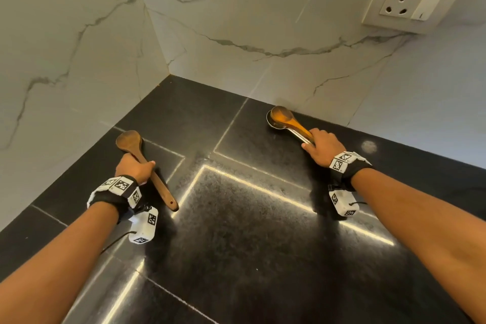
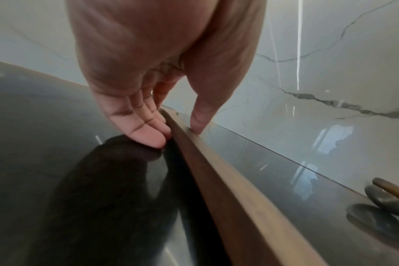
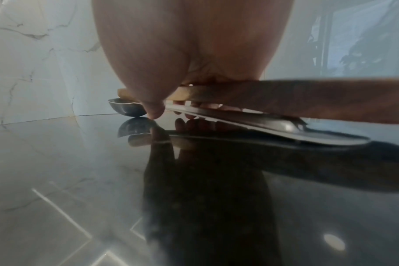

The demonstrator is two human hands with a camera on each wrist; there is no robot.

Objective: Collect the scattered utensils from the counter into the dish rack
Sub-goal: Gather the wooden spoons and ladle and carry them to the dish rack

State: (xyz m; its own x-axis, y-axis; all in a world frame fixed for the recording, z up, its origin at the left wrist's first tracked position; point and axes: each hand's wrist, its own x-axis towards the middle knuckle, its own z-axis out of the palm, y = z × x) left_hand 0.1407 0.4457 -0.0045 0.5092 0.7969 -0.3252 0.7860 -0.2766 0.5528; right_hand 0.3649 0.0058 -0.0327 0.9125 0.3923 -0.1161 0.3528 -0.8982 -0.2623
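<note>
A dark wooden spoon (image 1: 147, 166) lies on the black counter (image 1: 249, 231) at the left, bowl toward the wall. My left hand (image 1: 134, 167) pinches its handle (image 2: 228, 180), fingers (image 2: 148, 133) on one side and thumb on the other. At the right, a light wooden spoon (image 1: 285, 117) lies stacked on a steel spoon (image 1: 271, 122) close to the back wall. My right hand (image 1: 319, 147) grips both handles together, the thumb (image 3: 154, 109) in front and the fingers curled behind. The wooden handle (image 3: 307, 100) sits above the steel one (image 3: 273, 126). No dish rack is in view.
Marble walls meet in a corner (image 1: 168, 73) behind the counter. A wall socket with a switch (image 1: 410, 2) is mounted at the upper right. The glossy counter shows tile seams and light reflections between my arms.
</note>
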